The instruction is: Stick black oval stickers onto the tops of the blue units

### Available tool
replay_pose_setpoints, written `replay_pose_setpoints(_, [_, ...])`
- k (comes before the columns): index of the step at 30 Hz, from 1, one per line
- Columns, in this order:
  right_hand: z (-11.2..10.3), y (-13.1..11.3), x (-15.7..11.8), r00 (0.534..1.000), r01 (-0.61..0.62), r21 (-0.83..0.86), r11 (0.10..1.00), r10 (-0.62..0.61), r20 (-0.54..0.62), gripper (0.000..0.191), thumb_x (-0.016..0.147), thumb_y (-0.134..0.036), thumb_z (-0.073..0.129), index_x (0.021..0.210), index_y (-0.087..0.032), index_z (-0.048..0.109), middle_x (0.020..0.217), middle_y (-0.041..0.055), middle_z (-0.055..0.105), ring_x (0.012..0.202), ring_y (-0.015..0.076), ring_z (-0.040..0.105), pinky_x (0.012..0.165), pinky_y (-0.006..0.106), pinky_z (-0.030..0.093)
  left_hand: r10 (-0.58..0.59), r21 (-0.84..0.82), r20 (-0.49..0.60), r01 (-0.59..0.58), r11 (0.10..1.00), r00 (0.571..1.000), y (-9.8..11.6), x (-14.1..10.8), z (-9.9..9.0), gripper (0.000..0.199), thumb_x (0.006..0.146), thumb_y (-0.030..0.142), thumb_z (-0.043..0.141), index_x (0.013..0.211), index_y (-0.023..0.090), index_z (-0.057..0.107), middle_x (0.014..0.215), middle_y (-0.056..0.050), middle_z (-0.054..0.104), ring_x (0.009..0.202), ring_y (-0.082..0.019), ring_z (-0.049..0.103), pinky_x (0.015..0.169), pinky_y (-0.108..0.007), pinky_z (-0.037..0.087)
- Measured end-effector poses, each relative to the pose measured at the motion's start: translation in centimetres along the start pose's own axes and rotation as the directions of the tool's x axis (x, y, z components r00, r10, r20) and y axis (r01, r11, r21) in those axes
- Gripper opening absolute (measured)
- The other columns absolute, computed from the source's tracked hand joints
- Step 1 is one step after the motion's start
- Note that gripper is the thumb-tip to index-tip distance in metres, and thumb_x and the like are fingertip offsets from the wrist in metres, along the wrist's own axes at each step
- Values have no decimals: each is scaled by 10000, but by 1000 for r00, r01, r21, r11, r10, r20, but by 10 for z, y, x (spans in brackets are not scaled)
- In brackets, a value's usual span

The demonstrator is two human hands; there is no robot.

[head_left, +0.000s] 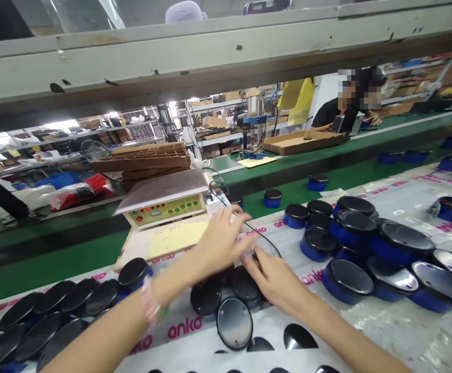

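My left hand (224, 238) reaches over the middle of the bench with its fingers spread and nothing seen in them. Just to its right, my right hand (276, 280) is closed in a pinch. A small dark bit shows at its fingertips, too little to name. A thin black cable (267, 238) curves down behind that hand; whether it joins what I pinch is hidden. Beneath both hands sit several round blue-sided cases with glossy black tops, one with a shiny disc face (234, 324) nearest me. Printed wrapping sheet (185, 329) covers the bench here.
Stacked round cases (352, 225) crowd the right; more rows (57, 298) fill the left. A control box (167, 207) with lit buttons stands beyond my left hand. Behind runs a green conveyor (292, 194) carrying cases. A beam (195, 57) crosses overhead. A co-worker (330, 111) sits opposite.
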State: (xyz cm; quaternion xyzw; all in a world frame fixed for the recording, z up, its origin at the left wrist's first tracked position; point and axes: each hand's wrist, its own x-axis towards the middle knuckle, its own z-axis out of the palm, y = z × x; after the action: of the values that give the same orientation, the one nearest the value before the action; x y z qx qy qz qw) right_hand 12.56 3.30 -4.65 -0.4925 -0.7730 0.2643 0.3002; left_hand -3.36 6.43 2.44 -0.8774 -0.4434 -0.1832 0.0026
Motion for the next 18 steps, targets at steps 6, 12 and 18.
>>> replay_pose_setpoints(6, [-11, 8, -4, 964, 158, -126, 979, -181, -193, 231, 942, -270, 228, 748, -238, 349, 530, -34, 456, 465, 159, 456, 486, 286, 283, -170, -35, 18, 170, 985, 985, -32, 130, 46, 342, 881, 316, 555, 1182, 158, 519, 1224, -93, 530, 1078, -240, 543, 895, -465, 461])
replay_pose_setpoints(12, [-10, 13, -4, 869, 370, -157, 916, -401, -291, 251, 953, -260, 332, 753, -202, 471, 572, -25, 513, 488, 120, 498, 489, 250, 349, -152, -277, 108, 176, 944, 983, -23, 128, 36, 380, 869, 342, 573, 1202, 170, 508, 1204, -90, 538, 1024, -223, 570, 862, -437, 488])
replay_pose_setpoints(18, [-36, -5, -12, 753, 475, -89, 876, -457, -474, 239, 957, -324, 390, 834, -181, 537, 602, -5, 568, 499, 122, 518, 481, 240, 385, -56, -696, 99, 109, 710, 994, -9, 23, -30, 725, 736, 474, 688, 1347, 302, 336, 1209, -57, 530, 1090, -206, 544, 851, -294, 489])
